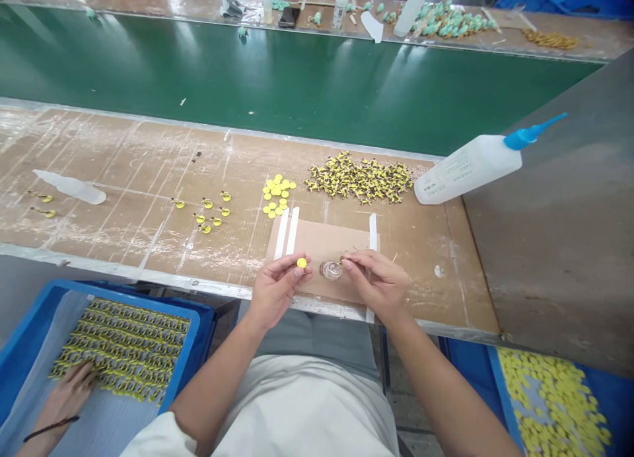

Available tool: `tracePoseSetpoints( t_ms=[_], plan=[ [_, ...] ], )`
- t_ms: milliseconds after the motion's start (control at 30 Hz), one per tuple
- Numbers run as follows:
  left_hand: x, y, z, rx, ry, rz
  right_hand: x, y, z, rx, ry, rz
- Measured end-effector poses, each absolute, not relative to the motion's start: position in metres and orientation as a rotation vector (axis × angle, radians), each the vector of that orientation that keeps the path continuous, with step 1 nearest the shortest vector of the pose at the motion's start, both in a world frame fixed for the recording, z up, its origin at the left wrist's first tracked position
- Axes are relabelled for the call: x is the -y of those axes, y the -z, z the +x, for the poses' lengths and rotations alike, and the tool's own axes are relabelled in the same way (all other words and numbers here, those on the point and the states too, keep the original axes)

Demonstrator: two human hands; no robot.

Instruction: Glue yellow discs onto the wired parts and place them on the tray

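Between thumb and fingers, my left hand (280, 285) pinches a round yellow disc (302, 263) above a cardboard sheet (321, 238). My right hand (379, 280) is closed in a pinch on a small brownish piece (342, 261), mostly covered by the fingertips. Between the two hands a small clear round dish (331, 270) stands on the sheet, close to the right fingertips. Farther back lie loose yellow discs (277, 187) and a heap of small yellow-and-dark figures (359, 178).
A white glue bottle (468, 170) with a blue nozzle leans at right by a metal panel (559, 226). Figures on discs (207, 203) stand leftward. A co-worker's hand (74, 391) reaches into a blue tray (195, 325). Yellow discs fill a bin (505, 404) at lower right.
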State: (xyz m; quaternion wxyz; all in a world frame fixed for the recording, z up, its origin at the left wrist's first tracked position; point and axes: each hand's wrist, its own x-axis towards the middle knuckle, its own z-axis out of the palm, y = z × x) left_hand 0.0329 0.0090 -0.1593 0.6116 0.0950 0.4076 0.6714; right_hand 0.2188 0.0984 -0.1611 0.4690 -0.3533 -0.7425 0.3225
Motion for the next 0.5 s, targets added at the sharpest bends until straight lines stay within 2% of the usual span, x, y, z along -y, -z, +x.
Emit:
tracePoseSetpoints(
  t_ms=[167, 267, 400, 500],
  plan=[
    [-0.007, 0.158, 0.033, -0.971, -1.555, 0.216, -0.098, 0.161, 0.222, 1.765, -0.863, -0.854],
    [-0.006, 0.156, 0.035, -0.976, -1.573, 0.215, -0.094, 0.157, 0.221, 1.574, -1.017, -0.907],
    [-0.003, 0.145, 0.042, -0.925, -1.571, 0.243, -0.080, 0.137, 0.211, 1.340, -1.217, -0.898],
    [-0.002, 0.132, 0.049, -0.869, -1.562, 0.266, -0.068, 0.116, 0.198, 1.327, -1.232, -0.838]
  ],
)
